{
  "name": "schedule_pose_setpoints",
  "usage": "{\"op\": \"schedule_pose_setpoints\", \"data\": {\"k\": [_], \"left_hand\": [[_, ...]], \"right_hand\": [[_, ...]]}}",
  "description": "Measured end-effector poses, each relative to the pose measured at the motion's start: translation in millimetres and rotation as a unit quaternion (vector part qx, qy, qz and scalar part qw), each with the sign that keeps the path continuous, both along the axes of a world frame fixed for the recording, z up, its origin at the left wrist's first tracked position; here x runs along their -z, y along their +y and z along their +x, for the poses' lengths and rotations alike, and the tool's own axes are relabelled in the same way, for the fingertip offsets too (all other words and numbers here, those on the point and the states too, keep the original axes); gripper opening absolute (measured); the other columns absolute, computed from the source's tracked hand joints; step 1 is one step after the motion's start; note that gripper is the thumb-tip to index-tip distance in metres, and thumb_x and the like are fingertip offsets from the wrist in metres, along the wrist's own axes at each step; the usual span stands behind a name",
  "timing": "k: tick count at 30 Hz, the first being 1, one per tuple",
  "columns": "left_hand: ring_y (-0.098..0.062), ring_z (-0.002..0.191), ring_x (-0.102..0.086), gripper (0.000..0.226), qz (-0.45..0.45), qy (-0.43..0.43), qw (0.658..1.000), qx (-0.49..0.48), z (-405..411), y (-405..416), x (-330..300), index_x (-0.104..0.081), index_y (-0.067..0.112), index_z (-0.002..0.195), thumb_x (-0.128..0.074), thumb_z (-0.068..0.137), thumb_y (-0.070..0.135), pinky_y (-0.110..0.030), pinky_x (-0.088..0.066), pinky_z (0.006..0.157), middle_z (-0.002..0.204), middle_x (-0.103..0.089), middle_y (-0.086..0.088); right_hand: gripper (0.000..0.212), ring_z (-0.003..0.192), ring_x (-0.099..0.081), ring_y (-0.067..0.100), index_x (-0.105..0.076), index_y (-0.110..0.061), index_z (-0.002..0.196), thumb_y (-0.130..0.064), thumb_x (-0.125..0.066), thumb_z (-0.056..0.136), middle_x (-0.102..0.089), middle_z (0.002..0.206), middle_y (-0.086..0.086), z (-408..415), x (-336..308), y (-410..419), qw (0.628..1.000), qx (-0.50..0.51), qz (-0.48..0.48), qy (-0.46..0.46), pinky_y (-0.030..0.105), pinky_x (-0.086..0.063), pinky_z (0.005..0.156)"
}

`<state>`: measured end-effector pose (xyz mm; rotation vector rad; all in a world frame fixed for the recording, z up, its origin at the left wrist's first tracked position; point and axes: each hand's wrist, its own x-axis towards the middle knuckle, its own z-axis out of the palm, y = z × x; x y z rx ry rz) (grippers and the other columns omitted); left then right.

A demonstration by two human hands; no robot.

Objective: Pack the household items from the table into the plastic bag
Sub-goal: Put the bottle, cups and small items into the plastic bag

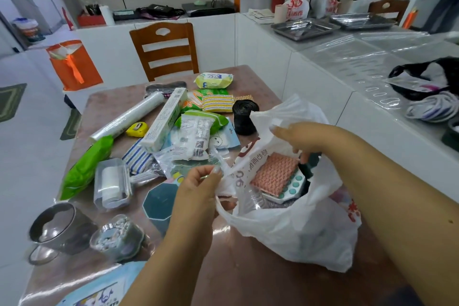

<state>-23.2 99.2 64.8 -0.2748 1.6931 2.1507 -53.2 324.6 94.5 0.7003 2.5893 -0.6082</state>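
The white plastic bag (293, 226) sat open on the tabletop (238, 278), near-right side, mouth up. Left hand (198, 189) pinched the bag's near-left rim betw. thumb & fingers, grip closed on the film. Right hand (298, 136) was at the far rim w/ fingers curled down into the opening; fingertips hidden behind plastic, so can't tell if that grip held the rim or sth inside.

Inside the bag, only partly seen: 1 pink textured pad (274, 171), 1 blister sheet w/ teal round pills (291, 187) under it, and sth dark at the far side, too hidden to name. Bag's bottom contents not readable through the film.

Still on the tabletop, left of the bag: 1 roll of clear film (126, 117), 1 long white box (165, 120), 1 yellow tape measure (137, 129), 1 green pouch (85, 167), 1 black bag roll (244, 117) upright just beyond the bag, 1 lint roller in a clear case (111, 185), 1 teal octagonal cup (159, 202) partly behind the left wrist, 1 metal mug (59, 227), 1 clear jar of small white bits (116, 237), 1 yellow-green soft pack (214, 80) at the far edge. The middle heap of packets overlapped too much to count. A blue-printed pack (99, 292) was cut off at the bottom edge.
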Motion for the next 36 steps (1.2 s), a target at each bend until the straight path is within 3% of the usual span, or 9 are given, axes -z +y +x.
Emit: {"op": "schedule_pose_setpoints", "data": {"k": [4,9,12,15,17,21,27,30,36], "left_hand": [[-0.018,0.052,-0.054,0.024,-0.02,-0.013,0.999,-0.029,-3,-16,10,-0.064,0.021,0.069,-0.057,0.092,0.018,-0.031,-0.049,0.055,0.061,-0.059,-0.002],[-0.013,0.059,-0.045,0.018,-0.05,0.02,0.994,-0.1,-10,-62,14,-0.06,0.012,0.079,-0.05,0.094,0.012,-0.016,-0.037,0.038,0.071,-0.05,-0.005],[-0.014,0.06,-0.048,0.019,-0.069,0.022,0.986,-0.149,-11,-100,14,-0.06,0.01,0.078,-0.049,0.093,0.011,-0.02,-0.042,0.043,0.071,-0.052,-0.006],[-0.015,0.063,-0.049,0.018,-0.068,0.007,0.982,-0.179,-11,-137,13,-0.061,0.009,0.081,-0.048,0.093,0.012,-0.026,-0.041,0.054,0.074,-0.054,-0.008],[-0.016,0.064,-0.051,0.019,-0.076,-0.002,0.978,-0.197,-12,-159,17,-0.061,0.009,0.081,-0.048,0.094,0.013,-0.025,-0.044,0.054,0.074,-0.056,-0.008],[-0.018,0.074,-0.055,0.02,-0.071,-0.031,0.973,-0.217,-11,-192,31,-0.06,0.006,0.091,-0.046,0.096,0.02,-0.028,-0.048,0.065,0.084,-0.057,-0.011],[-0.031,0.11,-0.056,0.04,-0.046,-0.088,0.976,-0.192,-7,-217,55,-0.056,0.003,0.099,-0.042,0.098,0.041,-0.04,-0.042,0.104,0.097,-0.06,-0.015],[-0.033,0.114,-0.053,0.042,-0.039,-0.108,0.975,-0.187,-8,-223,64,-0.052,0.001,0.109,-0.043,0.098,0.04,-0.04,-0.041,0.105,0.106,-0.058,-0.02],[-0.038,0.127,-0.047,0.042,-0.034,-0.148,0.973,-0.174,-10,-231,72,-0.05,0.003,0.115,-0.043,0.099,0.041,-0.043,-0.039,0.108,0.136,-0.048,-0.028]], "right_hand": [[0.069,0.09,-0.069,0.027,-0.058,-0.009,0.121,-0.062,-0.024,0.095,-0.07,0.1,0.011,0,-18,-49,0.989,-0.065,-0.082,0.101,0.041,-0.048,0.095],[0.052,0.086,-0.069,0.026,-0.061,-0.02,0.098,-0.064,-0.032,0.093,-0.071,0.092,0.007,-4,-42,-126,0.961,-0.093,-0.207,0.158,0.029,-0.046,0.065],[0.053,0.088,-0.069,0.028,-0.061,-0.012,0.106,-0.056,-0.032,0.097,-0.069,0.096,0.012,-5,-52,-176,0.943,-0.142,-0.247,0.172,0.037,-0.052,0.08],[0.038,0.1,-0.064,0.038,-0.054,0.002,0.125,-0.024,-0.036,0.103,-0.064,0.113,0.025,-8,-51,-222,0.935,-0.176,-0.252,0.175,0.046,-0.051,0.091],[0.037,0.098,-0.061,0.036,-0.053,0.003,0.126,-0.019,-0.033,0.103,-0.06,0.119,0.026,-11,-40,-250,0.936,-0.192,-0.246,0.164,0.045,-0.05,0.091],[0.037,0.106,-0.057,0.03,-0.056,-0.008,0.105,-0.04,-0.038,0.1,-0.062,0.117,0.016,-18,7,-289,0.948,-0.242,-0.158,0.13,0.032,-0.042,0.081],[0.051,0.12,-0.049,0.036,-0.044,-0.012,0.134,-0.03,-0.057,0.089,-0.049,0.135,0.016,-27,82,-326,0.948,-0.304,-0.033,0.089,0.038,-0.042,0.095],[0.067,0.123,-0.047,0.037,-0.038,-0.018,0.14,-0.025,-0.066,0.08,-0.042,0.139,0.015,-24,106,-332,0.945,-0.316,-0.006,0.087,0.04,-0.042,0.1],[0.064,0.115,-0.054,0.033,-0.045,-0.021,0.132,-0.021,-0.073,0.074,-0.046,0.131,0.01,-20,111,-329,0.94,-0.306,-0.027,0.148,0.032,-0.043,0.09]]}}
